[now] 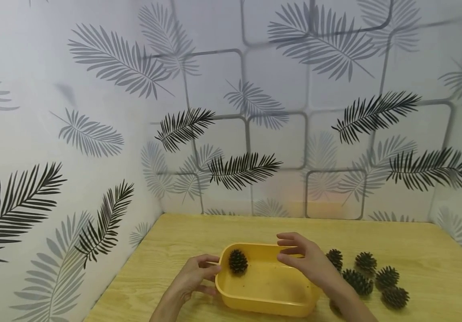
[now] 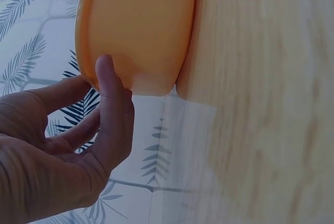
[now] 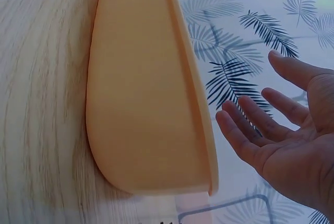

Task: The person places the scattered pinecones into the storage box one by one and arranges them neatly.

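A yellow plastic tub (image 1: 271, 282) sits on the wooden table near the front edge, with one dark pine cone (image 1: 238, 261) in its left end. My left hand (image 1: 210, 273) grips the tub's left end. In the left wrist view, the left hand (image 2: 96, 75) has its thumb (image 2: 108, 85) on the tub's (image 2: 141, 25) outer wall and its other fingers at the rim. My right hand (image 1: 285, 248) hovers over the tub's far right side, fingers relaxed and holding nothing. The right wrist view shows the right hand (image 3: 250, 91) with an open palm, apart from the tub (image 3: 141, 93).
Several more pine cones (image 1: 365, 263) lie loose on the table (image 1: 416, 250) just right of the tub, behind my right forearm. Leaf-patterned walls close in the table at the left, back and right.
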Demonstrator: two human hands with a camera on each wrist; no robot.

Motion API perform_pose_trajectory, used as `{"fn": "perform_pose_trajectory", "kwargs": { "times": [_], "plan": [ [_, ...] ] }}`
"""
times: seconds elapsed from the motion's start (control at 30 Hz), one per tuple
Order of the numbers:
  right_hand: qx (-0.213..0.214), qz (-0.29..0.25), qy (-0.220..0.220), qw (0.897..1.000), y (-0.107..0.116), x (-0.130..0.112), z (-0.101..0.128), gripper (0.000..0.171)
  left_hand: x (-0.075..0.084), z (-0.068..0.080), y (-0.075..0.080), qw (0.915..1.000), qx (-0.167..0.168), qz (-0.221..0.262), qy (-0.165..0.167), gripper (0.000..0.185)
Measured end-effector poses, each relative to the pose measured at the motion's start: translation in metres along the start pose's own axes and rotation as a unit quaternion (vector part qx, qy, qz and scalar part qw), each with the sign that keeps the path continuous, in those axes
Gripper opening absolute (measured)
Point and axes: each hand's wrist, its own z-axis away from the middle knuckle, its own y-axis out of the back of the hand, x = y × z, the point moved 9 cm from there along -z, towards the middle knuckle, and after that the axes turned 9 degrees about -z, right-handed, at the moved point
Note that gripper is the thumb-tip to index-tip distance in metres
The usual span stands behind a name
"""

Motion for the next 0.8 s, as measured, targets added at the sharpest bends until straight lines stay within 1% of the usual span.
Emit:
{"fn": "perform_pose_trajectory", "kwargs": {
  "times": [0.17, 0.3, 0.47, 0.8],
  "plan": [
    [-0.001, 0.018, 0.008, 1.000, 0.010, -0.002, 0.006, 0.059, -0.001, -0.001, 0.000, 1.0000, 0.003, -0.008, 0.003, 0.048],
    [0.002, 0.018, 0.011, 1.000, 0.020, -0.001, 0.010, 0.057, -0.002, -0.002, 0.001, 0.9998, 0.007, -0.017, 0.002, 0.048],
    [0.019, 0.014, 0.007, 1.000, 0.032, 0.000, 0.016, 0.058, -0.002, -0.002, 0.002, 0.9997, 0.010, -0.024, 0.002, 0.048],
    [0.037, 0.047, -0.010, 0.998, 0.053, 0.000, 0.029, 0.061, 0.002, 0.001, 0.002, 0.9995, 0.009, -0.030, 0.004, 0.047]
  ]
}}
